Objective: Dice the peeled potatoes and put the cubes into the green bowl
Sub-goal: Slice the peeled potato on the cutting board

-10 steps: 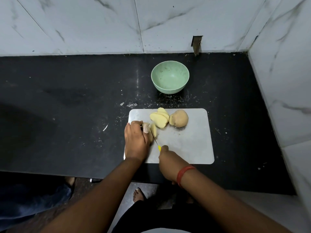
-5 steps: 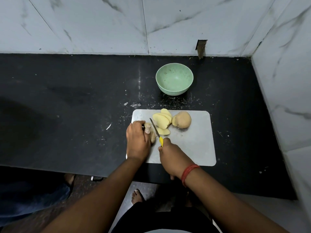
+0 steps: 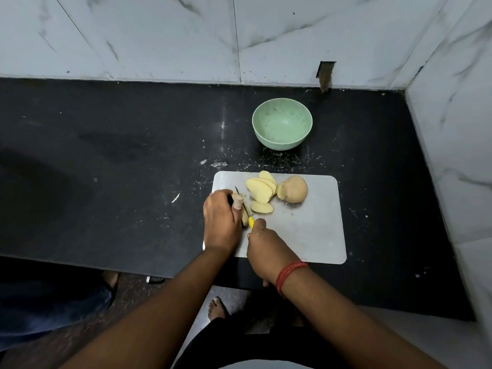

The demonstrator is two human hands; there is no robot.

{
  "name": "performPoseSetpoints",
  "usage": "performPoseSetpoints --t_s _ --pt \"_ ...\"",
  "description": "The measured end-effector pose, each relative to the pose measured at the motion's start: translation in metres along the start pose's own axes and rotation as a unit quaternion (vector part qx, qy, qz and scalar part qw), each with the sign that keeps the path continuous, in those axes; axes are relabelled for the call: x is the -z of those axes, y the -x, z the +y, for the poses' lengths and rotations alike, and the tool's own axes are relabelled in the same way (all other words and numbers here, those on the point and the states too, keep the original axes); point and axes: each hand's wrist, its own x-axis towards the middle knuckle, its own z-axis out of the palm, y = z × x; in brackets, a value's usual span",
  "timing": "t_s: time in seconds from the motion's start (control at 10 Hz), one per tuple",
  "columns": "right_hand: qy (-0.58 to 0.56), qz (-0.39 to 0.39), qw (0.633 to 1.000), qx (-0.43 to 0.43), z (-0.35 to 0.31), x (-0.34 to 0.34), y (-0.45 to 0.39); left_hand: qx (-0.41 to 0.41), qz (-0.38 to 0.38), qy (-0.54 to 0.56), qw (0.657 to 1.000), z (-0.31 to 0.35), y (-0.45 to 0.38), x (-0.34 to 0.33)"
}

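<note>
Two hands work on the grey cutting board [image 3: 306, 235]. The left hand [image 3: 221, 222] holds a potato piece [image 3: 245, 215] down; the right hand [image 3: 269, 251] grips the knife [image 3: 246, 209], its blade against that piece. Potato slices [image 3: 259, 191] and a whole potato [image 3: 294, 189] lie farther on the board. The green bowl [image 3: 282, 126] stands beyond, on the black counter [image 3: 119, 155].

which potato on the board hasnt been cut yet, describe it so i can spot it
Find the grey cutting board on the black counter, in front of the green bowl. At its far edge, right of the fanned slices, sits the whole potato: the only round, uncut piece.
</note>
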Motion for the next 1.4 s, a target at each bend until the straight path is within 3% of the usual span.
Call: performPoseSetpoints --t_s 0.3,0.4,0.5,0.7,0.8,1.0,1.1,1.2,1.4 --pt "0.043 -0.036 0.998 -0.028 -0.008 0.009 0.003 -0.014 -0.002 -0.021 1.0 -0.003 -0.002 -0.004" --pt "0.126 -0.089 0.988 -0.001 -0.016 0.019 -0.002 -0.018 -0.003 -0.023 1.0 0.0 -0.002 -0.004" --pt "0.245 -0.16 0.956 0.026 -0.027 0.041 0.003 -0.016 0.001 -0.024 1.0 0.001 -0.003 -0.005" --pt "0.087 -0.145 0.985 -0.038 -0.009 0.021 -0.011 -0.009 0.009 -0.029 0.999 -0.001 -0.003 -0.007" --pt "-0.117 -0.037 0.991 -0.058 0.002 0.017 -0.006 -0.021 0.014 -0.038 0.999 -0.001 -0.002 -0.007" --pt "-0.005 -0.072 0.997 -0.017 0.001 0.016 -0.017 -0.03 0.02 -0.049 0.998 0.0 -0.004 -0.008" --pt "-0.03 -0.066 0.996 -0.048 0.002 0.018 -0.008 -0.021 0.021 -0.043 0.999 -0.002 -0.004 -0.009" --pt "0.048 -0.066 0.996 0.02 0.01 0.004 -0.007 -0.015 0.023 -0.038 0.999 -0.001 -0.003 -0.008" --pt "0.052 -0.059 0.997 0.009 0.014 -0.001 -0.016 -0.014 0.02 -0.038 0.999 0.0 -0.004 -0.008"
